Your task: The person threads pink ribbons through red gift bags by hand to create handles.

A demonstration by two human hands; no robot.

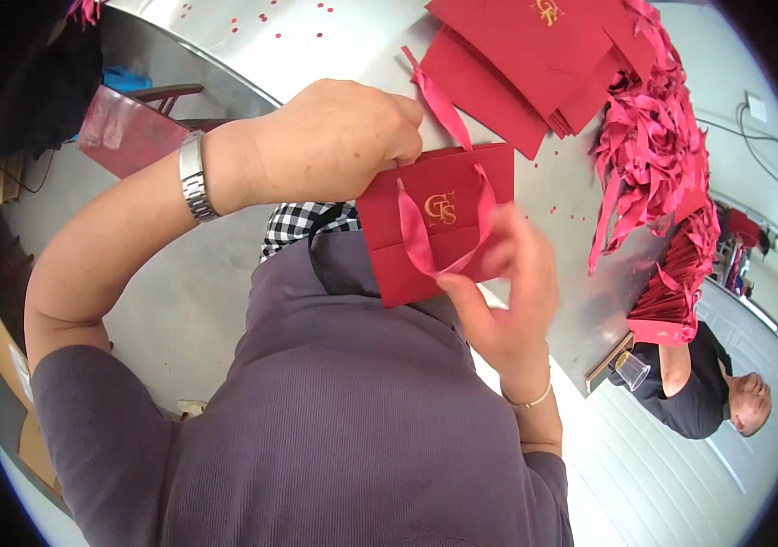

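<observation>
A small red paper gift bag (pixel 439 232) with a gold emblem hangs tilted in front of my body. Its pink ribbon handle (pixel 419 242) droops over the front face. My left hand (pixel 352 137) is closed at the bag's upper left corner, with the fingertips hidden behind the knuckles. Another pink ribbon (pixel 443 105) rises from the bag's back side onto the table. My right hand (pixel 512 296) is at the bag's right side, slightly blurred, thumb and fingers apart. Its thumb tip is by the bottom of the ribbon loop.
Flat red bags (pixel 521 64) lie stacked on the pale table (pixel 361 46). Many red bags with pink ribbons (pixel 644 146) are heaped along the right. Small red paper dots are scattered about. A person in dark clothing (pixel 699 392) and a clear plastic cup (pixel 630 369) are at far right.
</observation>
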